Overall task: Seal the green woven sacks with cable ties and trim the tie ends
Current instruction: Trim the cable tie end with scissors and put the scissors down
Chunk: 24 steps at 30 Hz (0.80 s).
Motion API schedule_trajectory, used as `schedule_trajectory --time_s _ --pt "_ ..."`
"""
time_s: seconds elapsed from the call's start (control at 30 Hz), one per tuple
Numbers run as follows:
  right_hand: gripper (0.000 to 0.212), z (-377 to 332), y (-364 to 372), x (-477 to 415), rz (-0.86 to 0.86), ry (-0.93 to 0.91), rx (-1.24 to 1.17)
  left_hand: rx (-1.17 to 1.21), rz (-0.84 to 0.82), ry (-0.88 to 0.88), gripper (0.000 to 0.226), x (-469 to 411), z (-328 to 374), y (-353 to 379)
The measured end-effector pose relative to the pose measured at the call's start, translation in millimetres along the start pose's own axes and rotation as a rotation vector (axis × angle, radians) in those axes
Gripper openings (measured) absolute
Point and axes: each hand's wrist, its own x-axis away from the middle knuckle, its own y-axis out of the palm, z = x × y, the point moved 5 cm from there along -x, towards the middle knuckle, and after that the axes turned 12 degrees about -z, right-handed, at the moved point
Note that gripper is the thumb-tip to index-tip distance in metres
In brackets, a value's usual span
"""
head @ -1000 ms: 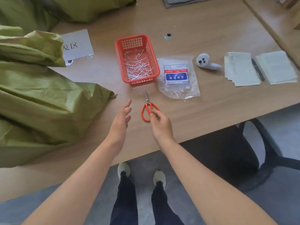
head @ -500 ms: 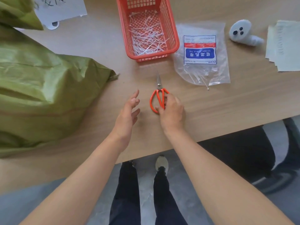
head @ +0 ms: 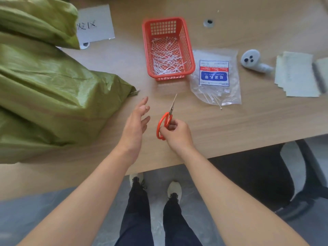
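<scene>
Two green woven sacks lie at the left of the wooden table: a big one (head: pixel 48 103) in front and another (head: pixel 37 20) behind it. My right hand (head: pixel 177 134) grips the red handles of the scissors (head: pixel 166 121), blades shut and pointing away from me. My left hand (head: pixel 136 125) hovers open just left of the scissors, fingers spread, near the big sack's corner. A clear bag of white cable ties (head: pixel 215 77) lies to the right. A red basket (head: pixel 167 48) holds several white tie offcuts.
A white paper with writing (head: pixel 95 23) lies behind the sacks. A white controller (head: pixel 253 62) and stacked papers (head: pixel 298 73) sit at the right. The table's front edge (head: pixel 230 154) runs near my wrists; a dark chair (head: pixel 266 174) stands below on the right.
My right hand has closed on the scissors' handles and lifted them slightly off the table. My left hand has stayed open beside them. The view has shifted.
</scene>
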Motion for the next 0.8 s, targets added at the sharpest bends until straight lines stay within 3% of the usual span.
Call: schedule_trajectory --time_s 0.13,0.27,0.4,0.8 --pt "0.006 -35 8 26 -0.042 -0.139 -0.153 0.000 0.016 0.113 0.093 32 34 -2" --pt "0.022 -73 20 57 -0.099 -0.211 -0.332 0.015 0.061 0.227 0.088 66 67 -11" --pt "0.028 -109 33 85 -0.161 -0.273 -0.310 0.045 0.108 0.368 0.069 97 102 -17" --pt "0.011 -210 61 151 -0.254 -0.524 -0.267 0.052 0.206 0.609 0.068 187 179 -51"
